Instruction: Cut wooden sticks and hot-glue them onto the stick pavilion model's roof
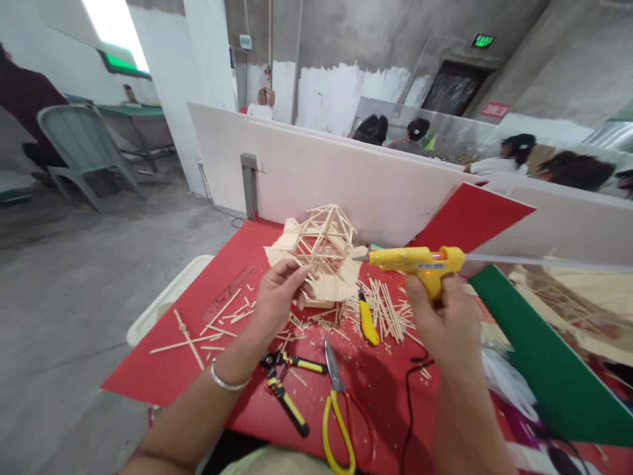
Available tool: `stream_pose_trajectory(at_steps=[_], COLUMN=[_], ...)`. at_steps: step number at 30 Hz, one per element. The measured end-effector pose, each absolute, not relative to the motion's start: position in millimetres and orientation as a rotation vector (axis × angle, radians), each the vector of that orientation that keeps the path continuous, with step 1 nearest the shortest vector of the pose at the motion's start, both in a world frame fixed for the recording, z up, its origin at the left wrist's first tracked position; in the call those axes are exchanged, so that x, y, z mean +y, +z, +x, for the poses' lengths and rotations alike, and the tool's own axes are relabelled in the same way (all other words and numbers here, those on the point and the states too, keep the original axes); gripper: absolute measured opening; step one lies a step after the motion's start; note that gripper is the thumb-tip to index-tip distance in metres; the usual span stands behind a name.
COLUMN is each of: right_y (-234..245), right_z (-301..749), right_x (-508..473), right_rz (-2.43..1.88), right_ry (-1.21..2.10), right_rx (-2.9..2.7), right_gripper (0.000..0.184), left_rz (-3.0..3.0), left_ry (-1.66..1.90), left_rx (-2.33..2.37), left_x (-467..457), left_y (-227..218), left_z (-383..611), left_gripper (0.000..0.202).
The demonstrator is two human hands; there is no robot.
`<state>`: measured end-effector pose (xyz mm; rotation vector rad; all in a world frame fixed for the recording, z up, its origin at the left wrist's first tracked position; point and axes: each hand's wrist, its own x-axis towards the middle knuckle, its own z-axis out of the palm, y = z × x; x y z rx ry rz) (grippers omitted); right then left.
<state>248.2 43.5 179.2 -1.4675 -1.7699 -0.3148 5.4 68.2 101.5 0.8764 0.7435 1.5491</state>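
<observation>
Fingers (297, 274) of the left hand (277, 297) are pinched on the lower edge of the stick model (324, 247), which is held on the red mat (188, 359). The right hand (442, 323) is wrapped around the glue gun (415, 260), nozzle at the model's side. Fingertips so near could be burned by glue; thin sticks could be snapped if squeezed.
</observation>
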Motion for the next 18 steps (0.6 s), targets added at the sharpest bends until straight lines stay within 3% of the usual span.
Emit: stream_pose_trajectory(at_steps=[9,18], right_y=[190.3,198.1], right_z=[208.4,198.2], right_x=[86.6,93.6], right_rz=[-1.426,-1.289], right_ry=[-0.818,-0.959], right_rx=[-1.982,-2.108], right_gripper=[0.034,0.032], left_rz=[0.623,0.510], left_ry=[1.550,1.547], left_rx=[0.606,0.589], left_x=[80.1,93.2], left_y=[93.9,99.7], left_z=[48.7,62.8], left_gripper=[0.031,0.035])
